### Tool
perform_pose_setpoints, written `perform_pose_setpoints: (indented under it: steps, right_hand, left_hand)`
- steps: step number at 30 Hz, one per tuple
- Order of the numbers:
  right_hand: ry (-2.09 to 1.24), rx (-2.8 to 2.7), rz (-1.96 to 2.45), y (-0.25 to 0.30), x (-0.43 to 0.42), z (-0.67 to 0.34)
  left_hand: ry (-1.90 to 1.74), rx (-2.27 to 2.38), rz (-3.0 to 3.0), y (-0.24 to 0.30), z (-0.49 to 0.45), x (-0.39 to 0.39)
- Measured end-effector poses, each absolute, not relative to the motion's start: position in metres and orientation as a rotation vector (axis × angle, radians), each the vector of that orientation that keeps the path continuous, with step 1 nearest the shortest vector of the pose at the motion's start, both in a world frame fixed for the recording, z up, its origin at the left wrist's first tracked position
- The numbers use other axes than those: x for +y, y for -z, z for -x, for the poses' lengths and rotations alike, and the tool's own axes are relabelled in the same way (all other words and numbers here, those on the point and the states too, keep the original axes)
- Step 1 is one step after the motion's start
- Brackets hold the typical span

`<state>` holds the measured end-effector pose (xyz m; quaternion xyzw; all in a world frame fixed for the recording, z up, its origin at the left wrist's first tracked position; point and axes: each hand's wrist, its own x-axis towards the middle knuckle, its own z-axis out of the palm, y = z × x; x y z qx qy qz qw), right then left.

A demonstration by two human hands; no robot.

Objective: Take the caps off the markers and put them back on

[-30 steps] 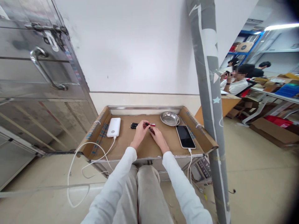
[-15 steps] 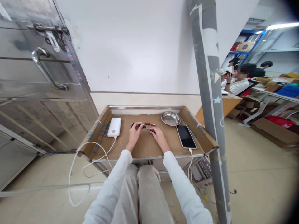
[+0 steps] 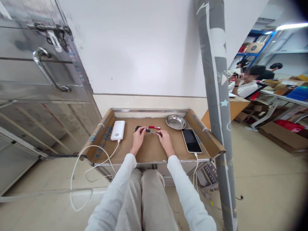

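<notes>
Both hands rest on a cardboard-lined tray table (image 3: 149,149) in front of me. My left hand (image 3: 139,136) is closed on the left end of a black pen (image 3: 149,131). My right hand (image 3: 164,138) pinches a small dark piece at the pen's right end; I cannot make out what it is. A red pen (image 3: 154,127) lies just behind, beside more black pens (image 3: 138,128) at the left hand's fingertips.
A white power bank (image 3: 117,130) with a white cable (image 3: 79,166) lies at left. A steel dish (image 3: 175,122) and a phone (image 3: 191,140) lie at right. A grey pillar (image 3: 214,96) stands to the right, a metal door (image 3: 36,80) to the left. People sit far right.
My left hand let go of the red pen, which now lies on the tray, and took a black pen. Both hands drew slightly apart along it.
</notes>
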<state>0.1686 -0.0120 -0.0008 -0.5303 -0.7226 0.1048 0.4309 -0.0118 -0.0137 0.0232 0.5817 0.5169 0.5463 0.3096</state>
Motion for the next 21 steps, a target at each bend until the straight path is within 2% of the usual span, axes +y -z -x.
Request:
perform_pose_setpoints:
  steps: [11, 21]
  right_hand:
    - [-0.162, -1.668, 1.42, 0.004, -0.01, -0.173]
    - [-0.013, -1.811, 1.535, 0.009, -0.003, -0.174]
  left_hand:
    - [-1.377, 1.373, -1.796, -0.019, -0.004, -0.006]
    - [-1.01, 1.697, -2.437, -0.009, -0.015, -0.005]
